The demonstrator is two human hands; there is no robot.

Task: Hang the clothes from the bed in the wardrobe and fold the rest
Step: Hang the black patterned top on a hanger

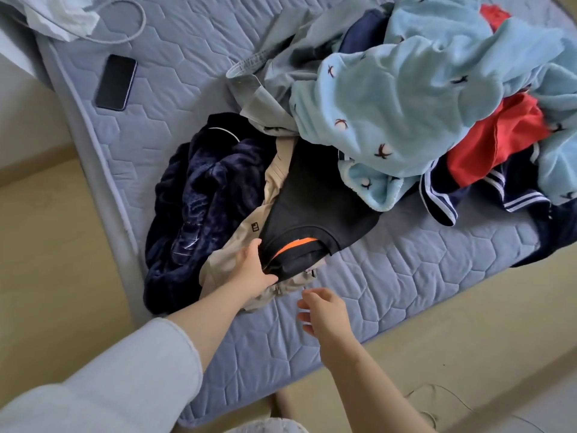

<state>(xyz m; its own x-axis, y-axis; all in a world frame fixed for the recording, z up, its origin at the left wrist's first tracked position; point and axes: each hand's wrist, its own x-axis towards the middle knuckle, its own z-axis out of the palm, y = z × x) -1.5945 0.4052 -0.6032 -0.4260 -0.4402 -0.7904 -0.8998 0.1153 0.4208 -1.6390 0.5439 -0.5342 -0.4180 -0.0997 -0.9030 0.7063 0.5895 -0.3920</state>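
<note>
Pale blue sleeve [103, 379] first, pushed back on the left forearm, and beyond it the left hand [249, 273] grips the near end of a black top [315, 210], thumb over the fabric and the fingers tucked out of sight beneath it. An orange strip [295, 246] shows inside the top's neck opening, which faces the near edge of the bed [390, 276]; the garment's long axis runs from there up and away toward the heap. The right hand [323, 310] hovers just beside it over bare mattress, fingers loosely curled and holding nothing.

Under the black top lies a beige garment [240, 239] with a small square logo, and left of that a dark navy plush piece [190, 198], crumpled. Behind them the pile rises: a light blue fleece [406, 98] with small dark motifs covers most of it, with red cloth [496, 135] and navy cloth with white stripes [437, 195] poking out at the right, and a grey garment [274, 57] at the back. How many pieces lie beneath the fleece I cannot tell.

A dark phone [116, 82] rests face up near the bed's left edge, well apart from the clothes. White cloth [62, 14] at the top left corner is cut off.
</note>
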